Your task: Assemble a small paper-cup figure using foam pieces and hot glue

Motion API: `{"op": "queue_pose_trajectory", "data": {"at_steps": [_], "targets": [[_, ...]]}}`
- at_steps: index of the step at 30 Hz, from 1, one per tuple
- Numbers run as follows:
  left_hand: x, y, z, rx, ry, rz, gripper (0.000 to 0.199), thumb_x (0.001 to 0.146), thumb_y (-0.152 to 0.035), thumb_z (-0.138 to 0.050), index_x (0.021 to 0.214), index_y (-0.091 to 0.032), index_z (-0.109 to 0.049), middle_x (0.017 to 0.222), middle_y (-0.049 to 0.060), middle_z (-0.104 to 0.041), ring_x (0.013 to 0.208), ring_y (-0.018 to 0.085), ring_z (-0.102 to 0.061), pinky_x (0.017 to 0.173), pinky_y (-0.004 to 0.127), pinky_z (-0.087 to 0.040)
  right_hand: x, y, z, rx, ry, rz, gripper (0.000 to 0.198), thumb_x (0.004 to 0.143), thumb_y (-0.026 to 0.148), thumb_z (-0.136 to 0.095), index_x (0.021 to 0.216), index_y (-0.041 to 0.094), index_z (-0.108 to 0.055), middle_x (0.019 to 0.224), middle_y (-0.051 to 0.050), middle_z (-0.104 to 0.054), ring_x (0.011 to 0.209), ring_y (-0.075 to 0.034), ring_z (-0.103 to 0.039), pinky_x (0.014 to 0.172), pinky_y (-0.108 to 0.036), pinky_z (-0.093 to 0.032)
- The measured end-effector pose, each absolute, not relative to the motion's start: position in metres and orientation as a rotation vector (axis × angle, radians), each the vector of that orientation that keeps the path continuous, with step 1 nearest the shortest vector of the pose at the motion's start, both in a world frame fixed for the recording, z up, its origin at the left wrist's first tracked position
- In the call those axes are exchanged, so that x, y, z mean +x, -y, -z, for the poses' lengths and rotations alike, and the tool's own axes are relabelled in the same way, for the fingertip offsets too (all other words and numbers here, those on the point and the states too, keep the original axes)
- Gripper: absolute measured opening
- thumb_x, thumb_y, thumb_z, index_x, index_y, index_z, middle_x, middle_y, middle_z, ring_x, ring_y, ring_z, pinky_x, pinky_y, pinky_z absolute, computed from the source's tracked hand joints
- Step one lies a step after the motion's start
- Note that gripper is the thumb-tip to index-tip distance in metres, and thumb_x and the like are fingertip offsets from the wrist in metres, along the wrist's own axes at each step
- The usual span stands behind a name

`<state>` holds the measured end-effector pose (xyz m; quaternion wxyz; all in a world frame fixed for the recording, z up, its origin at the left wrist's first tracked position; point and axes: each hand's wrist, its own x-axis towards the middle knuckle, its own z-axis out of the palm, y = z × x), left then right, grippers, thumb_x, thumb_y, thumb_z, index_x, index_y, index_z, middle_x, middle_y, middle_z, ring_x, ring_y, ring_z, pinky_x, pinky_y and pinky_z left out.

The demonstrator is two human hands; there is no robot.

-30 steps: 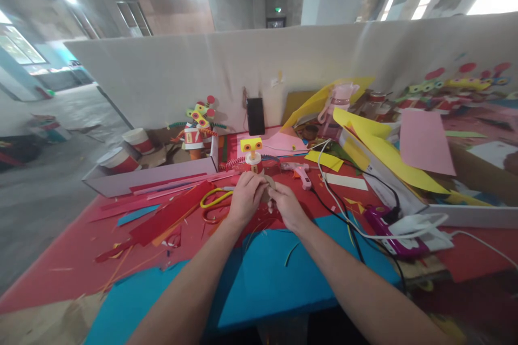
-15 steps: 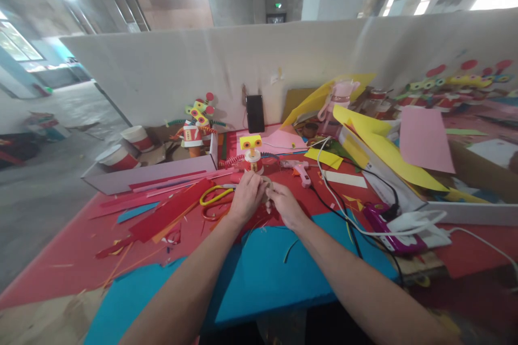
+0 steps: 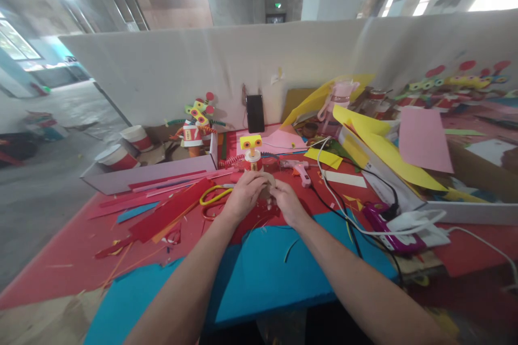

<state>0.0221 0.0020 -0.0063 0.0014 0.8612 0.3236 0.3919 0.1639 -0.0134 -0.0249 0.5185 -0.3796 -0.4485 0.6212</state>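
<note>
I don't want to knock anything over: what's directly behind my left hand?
Just behind your left hand is a red-and-white cup figure with a yellow head; farther back, a black phone. Your hand covers the figure's base, so that can't be seen.

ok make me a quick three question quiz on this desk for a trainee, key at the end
1. True or false: the scissors lie beyond the right hand, to its right.
2. What colour is the glue gun?
a) green
b) pink
c) black
3. What black thing stands upright behind the cup figure?

Key:
1. False; they lie beside the left hand.
2. b
3. A phone.
</note>
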Motion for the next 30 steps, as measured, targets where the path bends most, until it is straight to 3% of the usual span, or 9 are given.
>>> {"op": "queue_pose_trajectory", "data": {"at_steps": [6,10,13,15,19,23,27,30], "targets": [[0.024,-0.002,-0.001,2.756,-1.090,-1.018,0.022,0.093,-0.019,-0.038,0.083,-0.017,-0.057,0.085,0.006,-0.056,0.083,0.017,-0.051,0.077,0.031,-0.046,0.160,0.015,0.029,-0.893,1.154,-1.477,0.020,0.070,0.038,-0.059,0.071,0.018,-0.053,0.051,0.006,-0.048,0.041,-0.009,-0.044,0.041,-0.023,-0.041],[0.024,0.000,-0.003,2.677,-1.119,-1.154,0.017,0.092,-0.018,-0.042,0.084,-0.017,-0.057,0.088,0.007,-0.058,0.087,0.018,-0.053,0.080,0.032,-0.046,0.160,0.013,0.031,-0.914,1.187,-1.400,0.020,0.073,0.038,-0.058,0.072,0.018,-0.054,0.053,0.004,-0.052,0.044,-0.011,-0.048,0.044,-0.024,-0.043],[0.022,0.004,-0.005,2.479,-1.224,-1.437,0.011,0.089,-0.021,-0.050,0.089,-0.018,-0.061,0.092,0.006,-0.062,0.090,0.017,-0.055,0.081,0.032,-0.046,0.161,0.012,0.031,-0.969,1.185,-1.266,0.021,0.075,0.036,-0.060,0.084,0.018,-0.060,0.072,-0.001,-0.064,0.057,-0.014,-0.058,0.055,-0.027,-0.050],[0.022,0.007,-0.006,2.311,-1.329,-1.520,0.009,0.086,-0.022,-0.055,0.083,-0.018,-0.062,0.083,0.003,-0.064,0.082,0.016,-0.057,0.075,0.029,-0.046,0.161,0.012,0.032,-0.998,1.233,-1.190,0.024,0.076,0.035,-0.059,0.091,0.018,-0.062,0.087,-0.005,-0.067,0.065,-0.016,-0.063,0.061,-0.030,-0.053],[0.025,0.011,-0.004,2.158,-1.333,-1.428,0.008,0.082,-0.017,-0.058,0.076,-0.018,-0.064,0.074,0.000,-0.064,0.072,0.013,-0.058,0.067,0.025,-0.045,0.161,0.012,0.033,-0.987,1.376,-1.055,0.028,0.077,0.029,-0.058,0.103,0.020,-0.058,0.091,-0.004,-0.068,0.074,-0.018,-0.066,0.066,-0.029,-0.053],[0.025,0.009,0.000,2.201,-1.326,-1.374,0.011,0.080,-0.013,-0.058,0.075,-0.019,-0.066,0.077,0.001,-0.066,0.076,0.014,-0.059,0.070,0.026,-0.045,0.163,0.013,0.030,-1.003,1.437,-0.956,0.011,0.082,0.032,-0.052,0.081,0.021,-0.052,0.075,0.001,-0.063,0.070,-0.015,-0.063,0.061,-0.023,-0.050],[0.021,0.006,0.004,2.177,-1.335,-1.389,0.012,0.080,-0.013,-0.059,0.078,-0.020,-0.068,0.080,0.002,-0.068,0.078,0.015,-0.061,0.073,0.027,-0.046,0.166,0.014,0.025,-1.082,1.483,-0.977,0.024,0.087,0.036,-0.045,0.068,0.021,-0.044,0.059,0.003,-0.057,0.053,-0.013,-0.060,0.051,-0.021,-0.046],[0.022,0.006,0.005,2.135,-1.359,-1.392,0.013,0.080,-0.013,-0.059,0.080,-0.020,-0.070,0.083,0.003,-0.070,0.082,0.017,-0.062,0.075,0.028,-0.047,0.166,0.016,0.024,-1.116,1.491,-0.921,0.024,0.087,0.035,-0.046,0.068,0.021,-0.048,0.060,0.001,-0.062,0.055,-0.015,-0.063,0.052,-0.022,-0.046]]}}
